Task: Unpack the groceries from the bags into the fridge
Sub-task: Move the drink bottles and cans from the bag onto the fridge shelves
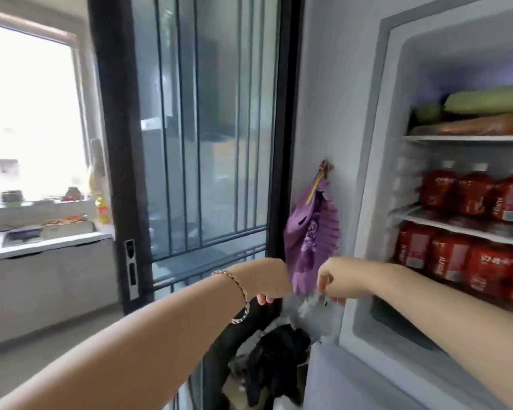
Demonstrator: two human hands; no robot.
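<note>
Open fridge (373, 143) stands beside a black-framed glass door (208, 128), kitchen counter (42, 247) beyond.

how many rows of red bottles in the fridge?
2. Upper row on the middle shelf, lower row on the shelf beneath. More bottles may be hidden behind or past the right edge.

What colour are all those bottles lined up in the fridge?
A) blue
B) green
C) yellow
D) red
D: the bottles standing in rows on two shelves of the open fridge all have red labels.
</note>
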